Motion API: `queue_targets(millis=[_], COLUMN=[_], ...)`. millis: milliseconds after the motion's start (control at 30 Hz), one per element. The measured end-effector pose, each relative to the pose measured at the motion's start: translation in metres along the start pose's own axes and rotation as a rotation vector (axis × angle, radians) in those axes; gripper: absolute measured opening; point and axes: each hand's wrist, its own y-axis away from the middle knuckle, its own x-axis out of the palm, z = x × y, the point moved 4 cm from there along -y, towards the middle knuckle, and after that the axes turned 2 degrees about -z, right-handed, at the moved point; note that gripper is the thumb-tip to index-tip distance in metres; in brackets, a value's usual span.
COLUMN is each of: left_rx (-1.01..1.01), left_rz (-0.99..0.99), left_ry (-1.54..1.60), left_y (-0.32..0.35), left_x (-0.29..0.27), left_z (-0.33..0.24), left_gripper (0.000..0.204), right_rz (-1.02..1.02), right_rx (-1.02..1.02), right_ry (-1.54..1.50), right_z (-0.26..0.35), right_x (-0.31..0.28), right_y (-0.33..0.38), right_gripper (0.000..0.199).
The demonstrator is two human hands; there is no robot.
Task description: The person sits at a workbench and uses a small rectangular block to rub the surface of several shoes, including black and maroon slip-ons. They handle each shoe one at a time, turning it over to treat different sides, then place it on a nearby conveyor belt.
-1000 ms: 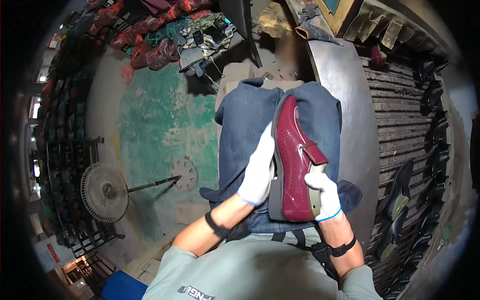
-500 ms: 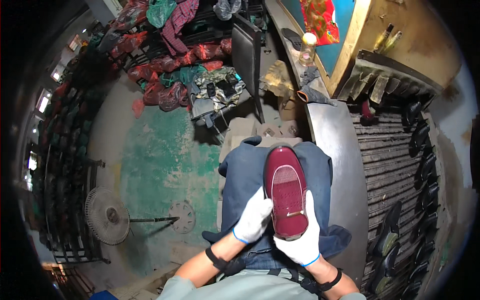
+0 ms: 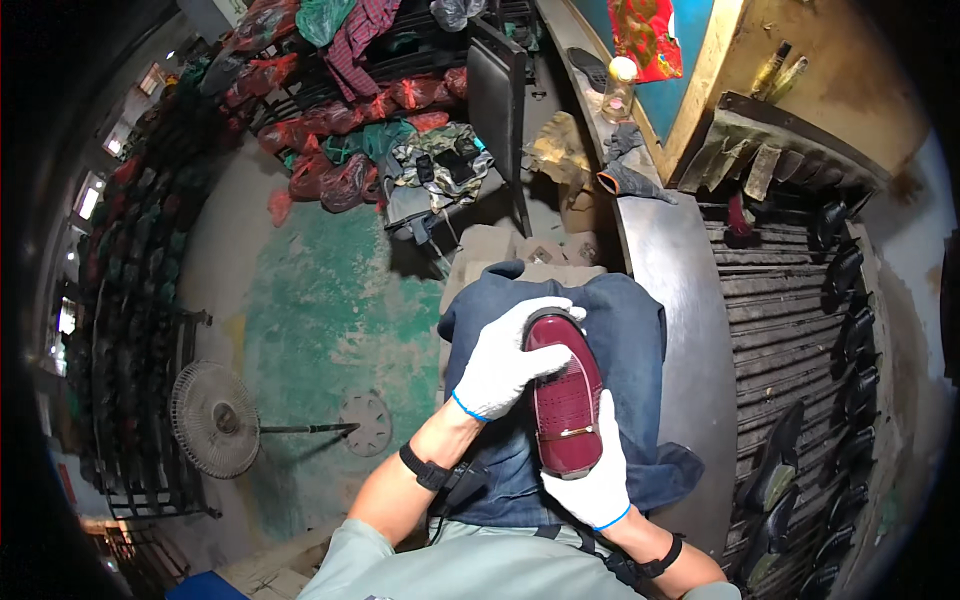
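Observation:
A maroon shoe (image 3: 566, 410) with a mesh-like textured middle, a pale curved line and a smooth, glossy end is held over my lap, its long side pointing away from me. My left hand (image 3: 510, 355), in a white glove with a blue cuff edge, is closed around the far end, the thumb lying across the shoe's face. Cupped at the near end and right side is my right hand (image 3: 598, 480), gloved the same way. Its palm and some fingers are hidden beneath the shoe. Blue denim (image 3: 625, 350) covers my legs underneath.
To the right, a metal ledge (image 3: 680, 290) borders a slatted conveyor (image 3: 770, 330) carrying several black shoes (image 3: 775, 460). A jar (image 3: 619, 90) and a dark glove (image 3: 635, 185) rest farther along the ledge. A fan (image 3: 215, 420) stands left; a black chair (image 3: 497, 110) and red bags (image 3: 345, 180) lie ahead.
My left hand has moved from the shoe's near left side up to its far end and wrapped around it. The shoe has tilted and shifted slightly toward me; my right hand still holds it.

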Motion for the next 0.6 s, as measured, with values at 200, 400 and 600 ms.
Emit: queue_targets(millis=[200,400,600], left_rx=[0.011,0.058,-0.061], left_rz=[-0.089,-0.035,-0.064], left_ry=[-0.027,0.093,0.057], left_y=[-0.002,-0.007,0.008], left_x=[-0.001,-0.008,-0.042], left_z=[0.015,0.023,0.045], left_gripper=[0.057,0.090,0.061], right_rz=[0.064,0.077,-0.303], right_rx=[0.077,0.248,0.524], right_ry=[0.113,-0.189,-0.664], right_z=[-0.003,0.003,-0.051], right_x=[-0.009,-0.055,-0.175], right_y=[-0.010,-0.033,-0.084], right_gripper=[0.123,0.116,0.052])
